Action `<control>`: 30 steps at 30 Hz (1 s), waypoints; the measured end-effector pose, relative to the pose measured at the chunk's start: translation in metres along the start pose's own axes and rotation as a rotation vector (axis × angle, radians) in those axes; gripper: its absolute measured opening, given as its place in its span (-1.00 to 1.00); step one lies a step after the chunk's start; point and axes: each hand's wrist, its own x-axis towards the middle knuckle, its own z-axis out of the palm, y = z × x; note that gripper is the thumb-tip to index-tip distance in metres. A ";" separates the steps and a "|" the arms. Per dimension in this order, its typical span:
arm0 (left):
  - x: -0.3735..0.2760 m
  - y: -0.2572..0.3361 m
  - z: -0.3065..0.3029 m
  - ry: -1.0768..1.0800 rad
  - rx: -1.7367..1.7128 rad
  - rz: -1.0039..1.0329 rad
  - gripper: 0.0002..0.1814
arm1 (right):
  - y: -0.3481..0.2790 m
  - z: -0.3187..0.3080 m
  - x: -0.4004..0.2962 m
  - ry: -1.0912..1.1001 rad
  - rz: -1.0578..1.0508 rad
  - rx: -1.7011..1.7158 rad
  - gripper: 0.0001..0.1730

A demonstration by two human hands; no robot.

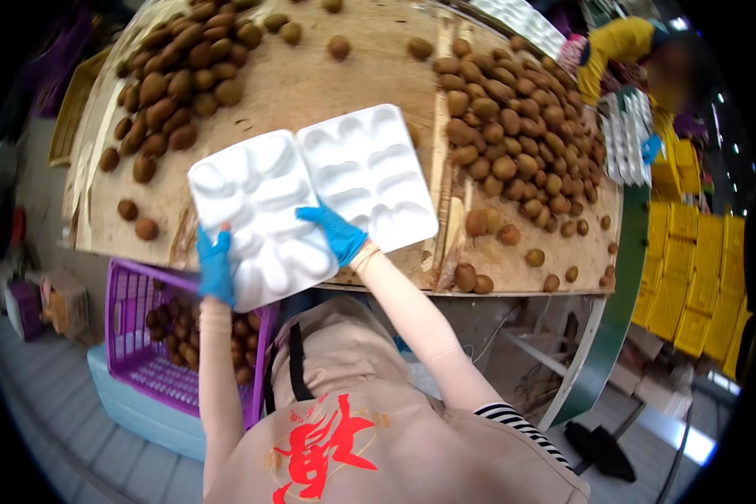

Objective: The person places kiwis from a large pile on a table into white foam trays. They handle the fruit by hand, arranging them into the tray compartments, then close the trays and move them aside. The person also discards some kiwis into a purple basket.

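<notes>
A white molded foam fruit tray [268,195] is tilted over the near edge of the wooden table. My left hand [216,264], in a blue glove with one bare fingertip showing, grips its left side. My right hand [337,232], also blue-gloved, holds its right edge. Behind and to the right lies a second white tray [368,173] with rows of hollows, partly hidden by the first tray and my right hand. Kiwifruit are heaped on the table to the left [183,75] and to the right [516,126].
Below the table's left edge, a purple plastic crate [116,321] holds kiwifruit and rests on a light blue box [132,403]. A wooden strip [444,157] divides the tabletop [302,82]. Yellow crates [696,271] are stacked right; a co-worker's yellow sleeve [611,47] shows at upper right.
</notes>
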 end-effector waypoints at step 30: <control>-0.165 -0.014 0.350 -0.877 -0.094 -0.442 -0.38 | -0.083 -0.198 -0.385 0.345 -0.512 0.323 -0.33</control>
